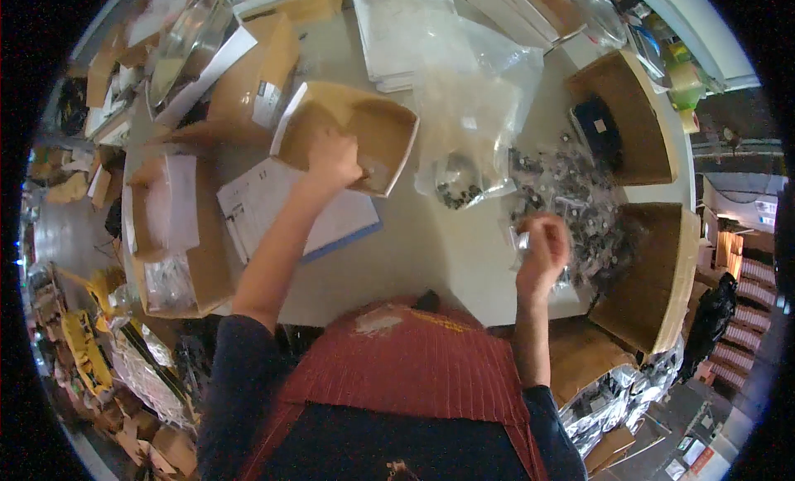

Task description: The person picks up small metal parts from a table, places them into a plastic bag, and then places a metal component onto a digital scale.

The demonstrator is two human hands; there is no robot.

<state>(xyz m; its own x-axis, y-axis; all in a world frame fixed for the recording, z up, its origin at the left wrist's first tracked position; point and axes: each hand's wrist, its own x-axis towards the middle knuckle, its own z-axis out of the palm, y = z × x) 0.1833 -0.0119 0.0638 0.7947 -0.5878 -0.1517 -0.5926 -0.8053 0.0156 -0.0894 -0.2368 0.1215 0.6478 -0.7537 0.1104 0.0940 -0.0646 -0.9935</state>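
Observation:
My left hand (pixel 333 159) reaches into an open brown cardboard box (pixel 389 125) in the middle of the grey table (pixel 431 257); its fingers are curled inside the box and what they hold is hidden. My right hand (pixel 542 247) is closed around a small clear plastic packet (pixel 522 242) at the near edge of a heap of small clear packets with dark parts (pixel 571 191). A large crumpled clear plastic bag (pixel 472 108) with dark parts at its bottom lies between the two hands.
A clipboard with printed paper (pixel 265 203) lies under the left forearm. Open cardboard boxes stand at right (pixel 654 274), far right (pixel 629 108) and left (pixel 178 232). Stacked papers (pixel 389 25) sit at the back. Clutter fills the floor at left.

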